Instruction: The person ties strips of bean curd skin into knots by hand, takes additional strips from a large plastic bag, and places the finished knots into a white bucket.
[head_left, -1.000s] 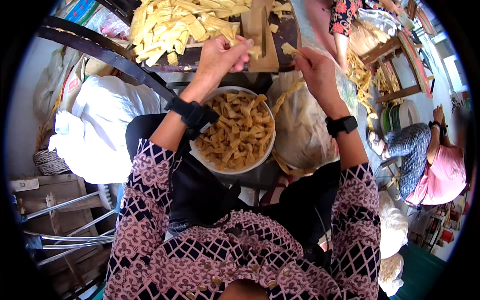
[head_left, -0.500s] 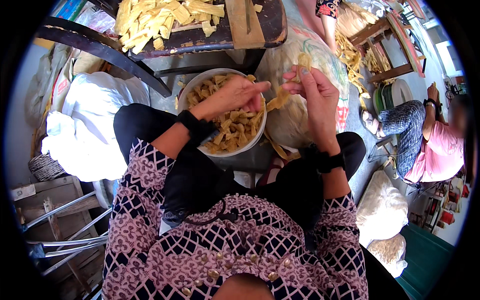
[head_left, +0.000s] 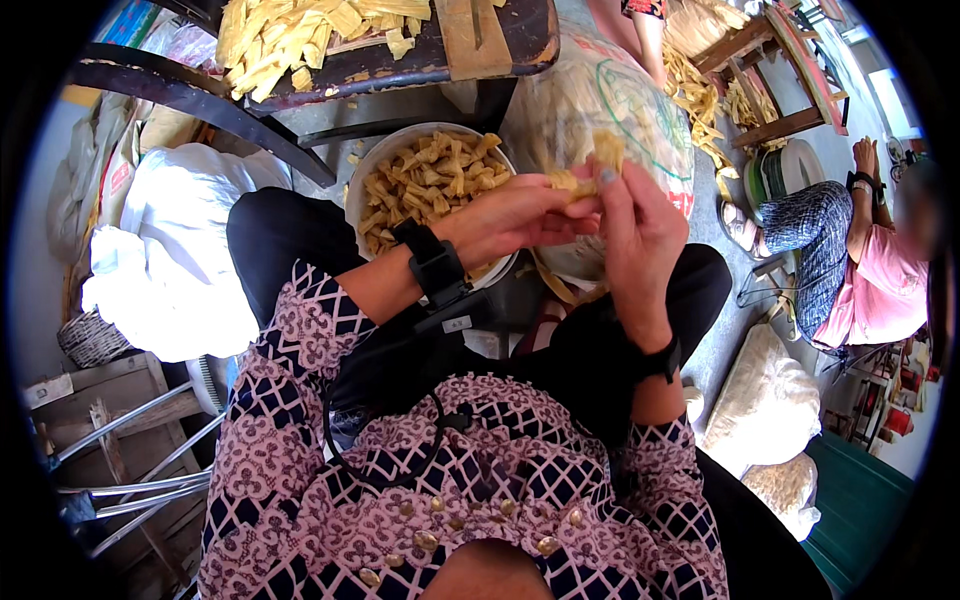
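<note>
My left hand (head_left: pixel 520 215) and my right hand (head_left: pixel 645 225) meet right of the white bucket, both closed on one pale yellow, flat fibrous strip (head_left: pixel 608 148). Part of the strip stands up above the right thumb; another part runs leftward into the left fingertips. Some of its folds are hidden by my fingers. Below and to the left, the bucket (head_left: pixel 353 195) stands between my knees. Many small folded yellow pieces (head_left: pixel 430 175) fill it, and my left wrist crosses over its near right side.
A dark worn wooden seat (head_left: pixel 400 75) ahead bears cut yellow strips (head_left: pixel 300 35) and a board with an upright blade (head_left: pixel 477 25). Behind my right hand bulges a clear plastic sack (head_left: pixel 560 95). White bags (head_left: pixel 165 250) lie left. Another person (head_left: pixel 875 265) sits far right.
My left hand has moved right, from over the bucket to the strip, and now grips it too. The strip's dangling end is now drawn up between both hands.
</note>
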